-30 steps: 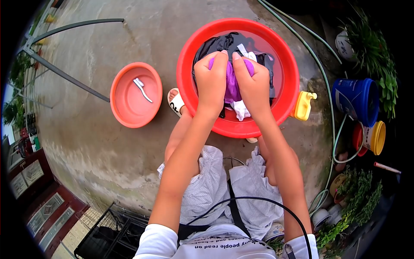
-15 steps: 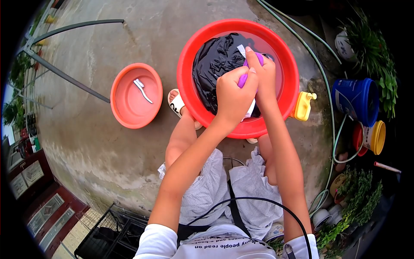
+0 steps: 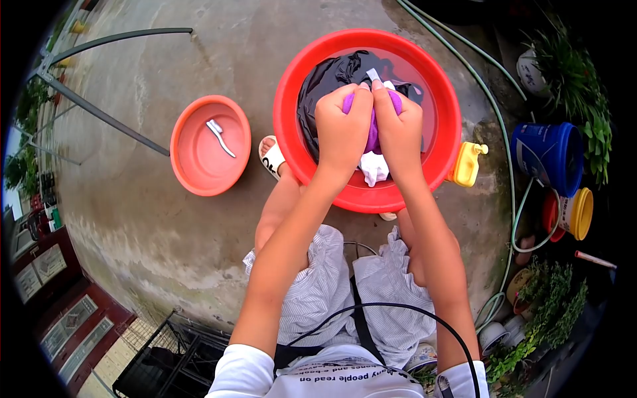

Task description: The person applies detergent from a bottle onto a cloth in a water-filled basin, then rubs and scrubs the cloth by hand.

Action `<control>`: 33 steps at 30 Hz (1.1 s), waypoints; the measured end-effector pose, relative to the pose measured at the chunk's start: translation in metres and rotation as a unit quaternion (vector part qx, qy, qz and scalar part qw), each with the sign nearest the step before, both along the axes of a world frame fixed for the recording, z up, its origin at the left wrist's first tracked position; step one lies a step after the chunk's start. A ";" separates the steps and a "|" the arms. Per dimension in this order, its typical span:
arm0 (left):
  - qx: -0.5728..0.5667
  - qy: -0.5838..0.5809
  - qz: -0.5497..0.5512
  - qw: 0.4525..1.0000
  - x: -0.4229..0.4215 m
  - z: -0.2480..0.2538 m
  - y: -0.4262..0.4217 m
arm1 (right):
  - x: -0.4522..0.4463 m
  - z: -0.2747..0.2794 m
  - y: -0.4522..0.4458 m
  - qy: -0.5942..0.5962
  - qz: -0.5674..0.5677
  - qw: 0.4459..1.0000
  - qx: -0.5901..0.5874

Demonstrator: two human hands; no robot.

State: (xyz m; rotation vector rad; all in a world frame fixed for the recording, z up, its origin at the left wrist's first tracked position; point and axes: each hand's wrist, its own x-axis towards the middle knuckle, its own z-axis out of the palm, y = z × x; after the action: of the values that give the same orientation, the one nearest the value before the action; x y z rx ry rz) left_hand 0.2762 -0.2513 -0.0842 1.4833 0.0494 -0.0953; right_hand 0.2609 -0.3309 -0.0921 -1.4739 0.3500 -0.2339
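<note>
Over the large red basin point(image 3: 284, 93), my left hand point(image 3: 342, 129) and my right hand point(image 3: 401, 129) are both closed around a purple cloth point(image 3: 373, 138), thumbs side by side at the top. Purple fabric bulges out above the fists and shows between them. A crumpled white piece point(image 3: 375, 168) hangs below, and a white strip pokes up past the thumbs; whether these belong to the purple cloth I cannot tell. Dark wet fabric point(image 3: 322, 76) lies in the water under my hands.
To the left stands a smaller salmon-coloured basin point(image 3: 211, 176) with a white brush point(image 3: 220, 138) in it. A yellow jug point(image 3: 468, 164) touches the red basin's right side. Farther right are a green hose point(image 3: 502, 132), a blue bucket point(image 3: 564, 156) and potted plants. Metal legs point(image 3: 99, 109) reach in from the left.
My hands have drawn level with each other, the left moving up and the right slightly down. More of the purple cloth and the white piece now shows between and below them.
</note>
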 end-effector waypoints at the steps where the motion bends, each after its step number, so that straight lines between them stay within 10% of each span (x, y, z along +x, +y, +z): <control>1: 0.001 0.014 -0.015 1.000 -0.004 0.001 -0.002 | 0.003 -0.004 -0.005 0.008 -0.007 1.000 0.008; 14: -0.074 0.053 0.065 0.994 0.019 -0.007 0.010 | -0.007 0.004 0.015 -0.010 0.030 0.999 -0.039; 24: 0.029 -0.013 -0.112 0.993 -0.011 0.002 -0.007 | 0.013 -0.009 -0.019 0.001 -0.031 0.999 -0.020; 33: -0.124 0.092 0.041 0.987 0.017 -0.008 0.008 | -0.008 0.006 0.010 -0.035 0.043 0.994 -0.097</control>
State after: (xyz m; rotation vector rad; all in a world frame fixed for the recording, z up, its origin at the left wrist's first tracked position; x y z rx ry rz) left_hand 0.2928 -0.2437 -0.0919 1.2189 0.2399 -0.1666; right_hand 0.2532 -0.3211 -0.0861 -1.6638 0.2108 -0.2557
